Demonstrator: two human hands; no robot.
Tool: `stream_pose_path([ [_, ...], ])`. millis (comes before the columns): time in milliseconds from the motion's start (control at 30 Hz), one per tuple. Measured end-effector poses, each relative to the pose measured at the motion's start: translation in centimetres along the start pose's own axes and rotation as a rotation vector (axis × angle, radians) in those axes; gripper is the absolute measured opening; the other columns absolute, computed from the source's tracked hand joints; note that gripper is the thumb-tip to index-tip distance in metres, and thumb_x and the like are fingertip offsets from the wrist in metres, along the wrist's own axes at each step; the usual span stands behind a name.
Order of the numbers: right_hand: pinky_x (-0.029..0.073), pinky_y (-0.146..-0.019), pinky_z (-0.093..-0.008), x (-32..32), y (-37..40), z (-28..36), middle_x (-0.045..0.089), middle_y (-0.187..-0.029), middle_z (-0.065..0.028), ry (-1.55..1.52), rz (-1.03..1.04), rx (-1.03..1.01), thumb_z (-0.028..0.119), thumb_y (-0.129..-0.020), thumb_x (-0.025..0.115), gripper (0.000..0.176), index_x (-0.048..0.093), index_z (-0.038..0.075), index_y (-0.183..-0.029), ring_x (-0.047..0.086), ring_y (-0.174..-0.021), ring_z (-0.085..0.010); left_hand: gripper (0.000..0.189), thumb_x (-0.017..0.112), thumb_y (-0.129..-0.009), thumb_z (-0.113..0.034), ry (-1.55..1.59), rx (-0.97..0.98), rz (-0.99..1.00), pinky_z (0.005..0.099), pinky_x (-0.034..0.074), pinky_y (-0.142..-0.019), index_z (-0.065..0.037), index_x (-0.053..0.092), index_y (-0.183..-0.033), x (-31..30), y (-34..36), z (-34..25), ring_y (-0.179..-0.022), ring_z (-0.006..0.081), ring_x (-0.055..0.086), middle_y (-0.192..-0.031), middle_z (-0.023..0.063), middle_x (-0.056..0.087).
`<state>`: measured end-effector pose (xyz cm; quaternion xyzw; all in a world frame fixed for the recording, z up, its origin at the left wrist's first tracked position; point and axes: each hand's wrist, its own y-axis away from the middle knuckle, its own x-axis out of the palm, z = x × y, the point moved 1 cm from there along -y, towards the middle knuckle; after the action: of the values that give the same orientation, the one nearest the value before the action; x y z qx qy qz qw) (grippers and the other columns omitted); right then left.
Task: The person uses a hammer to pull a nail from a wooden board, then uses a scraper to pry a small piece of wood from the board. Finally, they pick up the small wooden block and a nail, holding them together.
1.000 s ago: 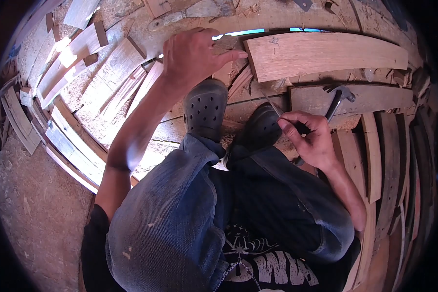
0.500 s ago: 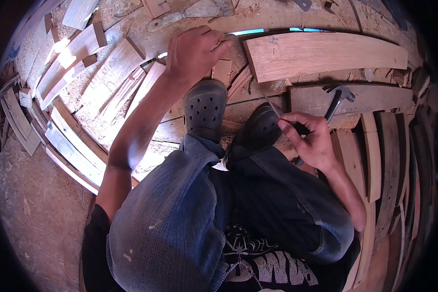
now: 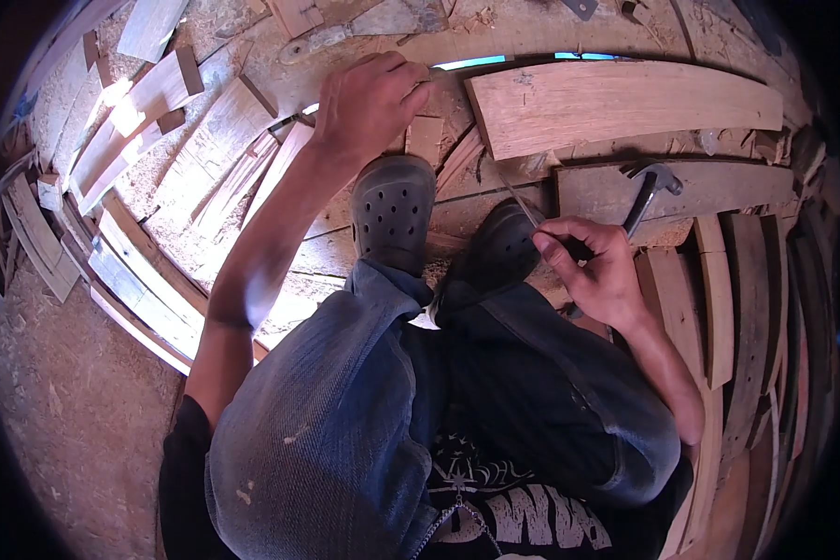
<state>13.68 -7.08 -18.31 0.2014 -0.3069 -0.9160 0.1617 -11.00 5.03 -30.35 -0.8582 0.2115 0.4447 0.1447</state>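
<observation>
My left hand (image 3: 371,105) is reached forward over the wood beyond my left shoe (image 3: 394,207), its fingers curled together; whatever is between them is too small to make out. Beside my right shoe (image 3: 506,241), my right hand (image 3: 593,266) pinches a thin pointed strip (image 3: 521,201), which slants up and away from the fingertips. A hammer (image 3: 646,191) lies just beyond the right hand, its head on a dark board (image 3: 719,189). A wide pale board (image 3: 625,105) lies farther forward, right of the left hand.
Short wood offcuts (image 3: 217,140) and sawdust lie at the left in bright light. Several long boards (image 3: 747,317) are lined up at the right. A flat-bladed tool (image 3: 331,39) rests at the top. Rough floor (image 3: 84,383) shows at the lower left.
My left hand has shifted very slightly. My right hand keeps its pinch on the thin strip, and the hammer and boards lie where they were.
</observation>
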Motion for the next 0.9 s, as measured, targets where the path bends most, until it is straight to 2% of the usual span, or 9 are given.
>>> stream_pose_path([
  [333,0.052,-0.050,-0.0253,0.0,0.0,0.1,0.069,-0.082,-0.0118,-0.048,0.015,0.031,0.008,-0.089,0.066,0.016,0.067,-0.005,-0.098,0.066,-0.060,-0.0134,0.015,0.070,-0.082,-0.021,-0.080,0.117,0.018,0.0345,0.054,-0.063,-0.011,0.070,-0.093,2.0,-0.7,1.6,-0.074,0.0227,0.064,-0.082,0.0032,0.064],
  [633,0.050,-0.051,-0.0262,0.0,0.1,-0.2,0.069,-0.078,-0.0123,-0.010,0.009,0.013,0.008,-0.088,0.067,0.015,0.068,-0.003,-0.097,0.066,-0.059,-0.0121,0.015,0.068,-0.083,-0.023,-0.155,0.107,0.114,0.0354,0.055,-0.069,-0.011,0.070,-0.092,1.7,-1.2,1.5,-0.080,0.0232,0.065,-0.084,0.0039,0.066],
  [900,0.050,-0.050,-0.0259,0.0,0.3,-0.2,0.070,-0.079,-0.0118,-0.037,0.005,0.038,0.009,-0.088,0.067,0.015,0.068,-0.003,-0.098,0.066,-0.058,-0.0126,0.013,0.066,-0.084,-0.020,-0.236,0.154,0.175,0.0367,0.055,-0.067,-0.010,0.070,-0.090,1.7,-1.4,1.8,-0.079,0.0242,0.065,-0.080,0.0054,0.066],
])
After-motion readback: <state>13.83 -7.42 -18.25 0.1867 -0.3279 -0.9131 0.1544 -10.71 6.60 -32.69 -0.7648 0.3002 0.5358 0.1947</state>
